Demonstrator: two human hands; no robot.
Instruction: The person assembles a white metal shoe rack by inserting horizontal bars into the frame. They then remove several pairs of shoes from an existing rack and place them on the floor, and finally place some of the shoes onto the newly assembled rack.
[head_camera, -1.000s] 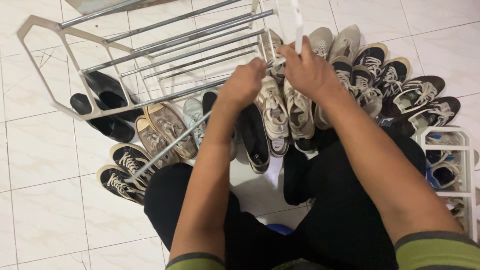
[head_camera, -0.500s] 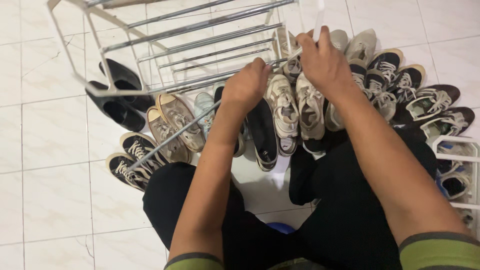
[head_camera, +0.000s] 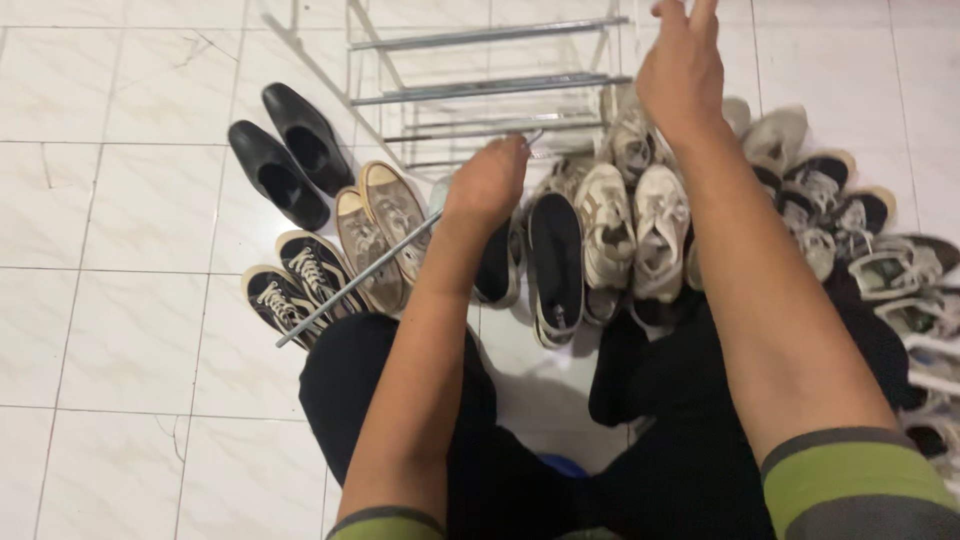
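Left hand (head_camera: 487, 185) clamped on thin metal rod (head_camera: 352, 283), slanting down-left over tan shoes (head_camera: 385, 230) and black sneakers (head_camera: 300, 285). Right hand (head_camera: 683, 75) raised at white shoe rack (head_camera: 480, 85), fingers spread, grip impossible to tell.

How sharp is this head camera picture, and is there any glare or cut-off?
Head view: even indoor light, soft sheen on the white floor tiles; the left hand on the metal rod is sharp; the right hand is cropped at the top edge.
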